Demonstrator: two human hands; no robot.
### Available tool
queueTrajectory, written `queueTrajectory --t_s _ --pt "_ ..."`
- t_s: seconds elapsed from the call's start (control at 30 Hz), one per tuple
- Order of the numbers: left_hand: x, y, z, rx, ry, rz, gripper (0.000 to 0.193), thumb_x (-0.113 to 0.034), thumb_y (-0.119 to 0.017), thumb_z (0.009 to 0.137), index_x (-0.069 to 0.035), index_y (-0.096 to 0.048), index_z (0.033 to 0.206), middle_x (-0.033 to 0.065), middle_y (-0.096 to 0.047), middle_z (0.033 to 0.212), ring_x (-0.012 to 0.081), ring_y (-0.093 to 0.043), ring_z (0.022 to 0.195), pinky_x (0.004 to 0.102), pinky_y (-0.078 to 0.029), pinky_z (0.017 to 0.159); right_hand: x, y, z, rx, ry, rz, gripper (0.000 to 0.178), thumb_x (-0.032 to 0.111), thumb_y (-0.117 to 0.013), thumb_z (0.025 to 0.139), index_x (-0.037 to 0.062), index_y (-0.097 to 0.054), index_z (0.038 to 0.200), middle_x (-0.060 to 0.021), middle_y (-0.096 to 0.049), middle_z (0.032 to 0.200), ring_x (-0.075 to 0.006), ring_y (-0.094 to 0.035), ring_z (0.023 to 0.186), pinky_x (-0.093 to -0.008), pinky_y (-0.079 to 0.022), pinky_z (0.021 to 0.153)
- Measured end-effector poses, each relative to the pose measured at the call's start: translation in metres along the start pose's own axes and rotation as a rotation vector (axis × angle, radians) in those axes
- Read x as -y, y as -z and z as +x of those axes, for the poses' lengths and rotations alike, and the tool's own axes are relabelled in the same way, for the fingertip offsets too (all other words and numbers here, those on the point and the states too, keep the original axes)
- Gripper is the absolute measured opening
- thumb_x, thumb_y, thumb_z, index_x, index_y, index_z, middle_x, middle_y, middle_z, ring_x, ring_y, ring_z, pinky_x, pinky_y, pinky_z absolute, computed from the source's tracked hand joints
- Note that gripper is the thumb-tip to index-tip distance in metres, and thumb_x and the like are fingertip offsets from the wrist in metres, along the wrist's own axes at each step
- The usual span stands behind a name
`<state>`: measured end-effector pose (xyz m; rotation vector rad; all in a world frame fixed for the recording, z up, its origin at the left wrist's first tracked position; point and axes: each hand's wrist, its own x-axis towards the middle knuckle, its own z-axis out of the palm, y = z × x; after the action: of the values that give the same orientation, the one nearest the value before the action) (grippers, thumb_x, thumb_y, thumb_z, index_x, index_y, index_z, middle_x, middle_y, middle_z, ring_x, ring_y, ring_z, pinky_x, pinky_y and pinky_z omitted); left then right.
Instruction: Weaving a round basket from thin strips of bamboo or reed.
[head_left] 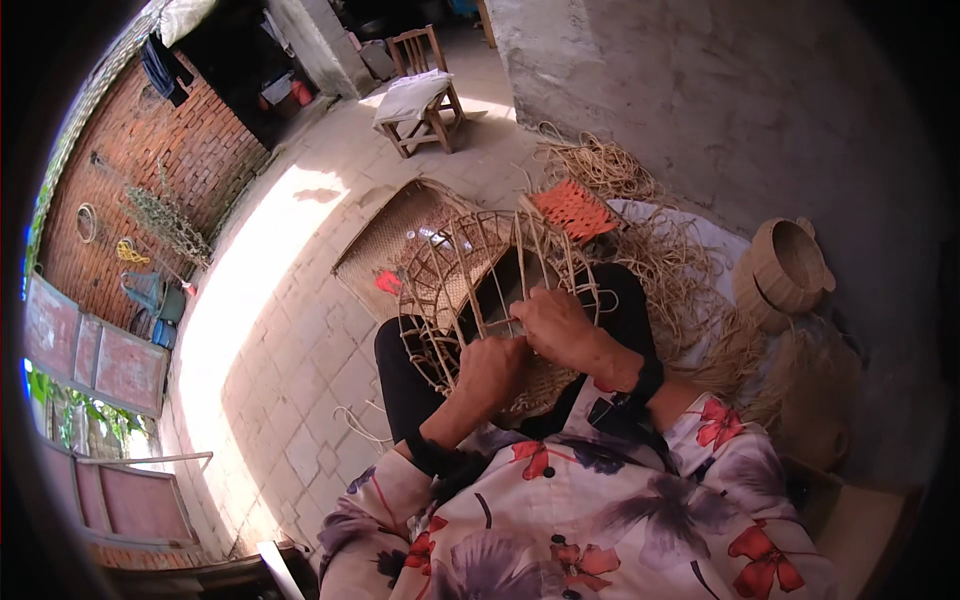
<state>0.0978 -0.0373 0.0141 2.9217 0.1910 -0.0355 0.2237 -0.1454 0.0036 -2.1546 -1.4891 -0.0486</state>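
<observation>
A half-woven basket [533, 387] of tan cord rests on my lap between my knees, its open frame of bent ribs rising away from me. Close-woven cord covers the part nearest my body. My left hand [490, 372] is closed at the near left of the frame, knuckles up, gripping the basket's strands. Just beyond it and to the right, my right hand [562, 324] is closed over the ribs, fingers curled down inside the frame. The two hands almost touch. Their fingertips are mostly hidden, so any single strand pinched there cannot be made out.
Ahead lies a flat woven mat [385, 235]. An orange woven piece [575, 210] sits beside loose cord [680, 270] on the right. Near the wall [720, 110] stands a finished basket [770, 260]. A wooden chair [425, 95] with a cushion stands farther off on the paved floor [310, 370].
</observation>
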Motion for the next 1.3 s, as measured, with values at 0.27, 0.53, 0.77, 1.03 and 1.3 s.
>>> queueTrajectory --t_s 0.27,0.53,0.77,1.03,1.3 --pt "0.009 0.009 -0.002 0.04 -0.074 -0.186 0.014 -0.022 -0.064 0.086 -0.008 -0.067 0.088 0.0182 -0.065 0.074 0.0393 -0.066 0.071 0.0489 -0.05 0.063 -0.002 -0.002 -0.027 -0.039 -0.167 0.391 0.038 0.007 -0.059 0.087 0.0047 -0.053 0.124 -0.0178 -0.064 0.077 -0.0343 -0.065 0.07 -0.0434 -0.052 0.063" --pt "-0.015 0.021 0.007 -0.352 -0.299 -0.284 0.014 -0.001 -0.063 0.083 -0.007 -0.063 0.095 0.0105 -0.061 0.082 0.0346 -0.064 0.068 0.0431 -0.049 0.057 -0.03 0.019 -0.065 0.031 -0.533 1.305 0.028 0.016 -0.05 0.101 -0.0005 -0.055 0.124 -0.0044 -0.064 0.08 -0.0075 -0.059 0.057 -0.021 -0.046 0.046" --pt "-0.014 0.004 0.014 -0.199 -0.259 -0.309 0.008 -0.008 -0.065 0.085 -0.007 -0.062 0.092 0.0114 -0.065 0.078 0.0317 -0.068 0.072 0.0406 -0.052 0.06 -0.04 0.018 -0.086 -0.122 -0.601 1.331 0.028 0.025 -0.052 0.104 0.0002 -0.063 0.102 -0.0042 -0.064 0.082 -0.008 -0.061 0.061 -0.0201 -0.049 0.05" --pt "-0.03 -0.009 0.028 -0.262 -0.153 -0.341 0.008 -0.015 -0.067 0.085 -0.007 -0.063 0.084 0.0145 -0.067 0.072 0.0337 -0.068 0.066 0.042 -0.052 0.059 -0.06 0.028 -0.064 -0.294 -0.442 1.12 0.01 0.008 -0.059 0.094 0.0029 -0.066 0.1 0.0007 -0.065 0.079 -0.0059 -0.059 0.07 -0.0236 -0.049 0.064" --pt "-0.042 -0.001 0.042 -0.065 -0.099 -0.003 0.013 -0.021 -0.064 0.086 -0.008 -0.065 0.083 0.0168 -0.066 0.071 0.0376 -0.067 0.066 0.0459 -0.051 0.059 -0.05 0.031 -0.036 -0.179 -0.23 0.496 0.015 0.007 -0.066 0.085 0.0045 -0.065 0.1 -0.013 -0.065 0.071 -0.0201 -0.065 0.064 -0.0332 -0.052 0.062"
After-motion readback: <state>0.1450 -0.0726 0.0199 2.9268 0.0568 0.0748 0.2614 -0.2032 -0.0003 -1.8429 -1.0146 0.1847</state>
